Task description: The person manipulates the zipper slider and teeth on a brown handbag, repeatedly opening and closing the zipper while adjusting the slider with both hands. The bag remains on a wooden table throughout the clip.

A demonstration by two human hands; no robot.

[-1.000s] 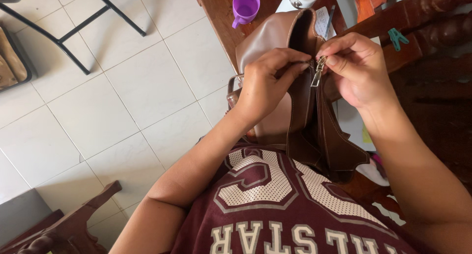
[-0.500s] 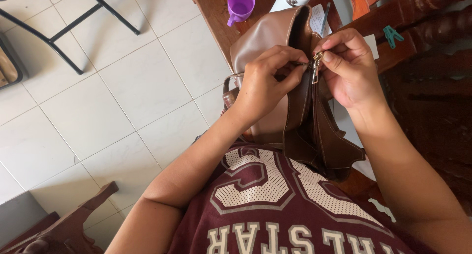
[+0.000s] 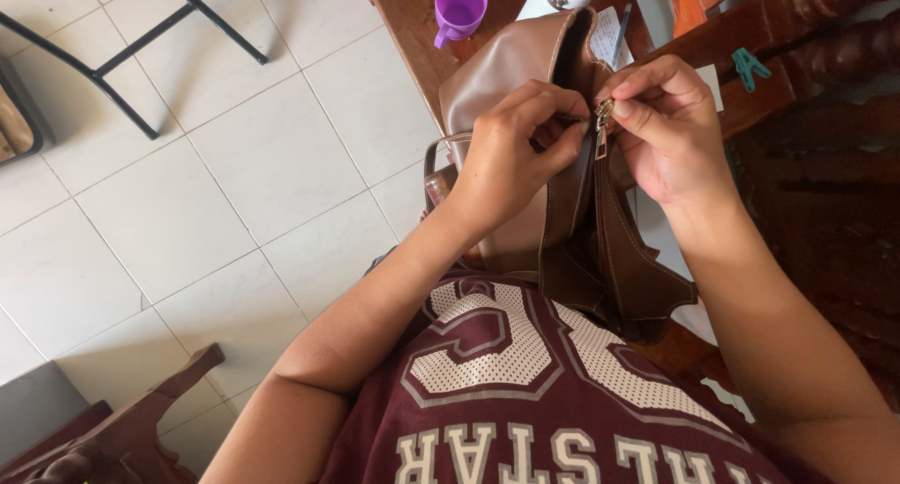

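The bag (image 3: 525,100) stands on the table (image 3: 403,15) edge, before the person. The left hand (image 3: 511,156) lies on its left side, the right hand (image 3: 661,128) on its right, the zipper pull (image 3: 601,128) between them. A cup (image 3: 459,6) stands behind the bag; a clothespin (image 3: 748,67) lies to the right

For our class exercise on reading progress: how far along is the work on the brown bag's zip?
Done: the brown bag stands against the wooden table, gripped by both hands. In hand: the right hand pinches the metal zip pull while the left hand holds the bag's edge beside it. Left: the pocket below the pull gapes open, so the zip is unclosed there.
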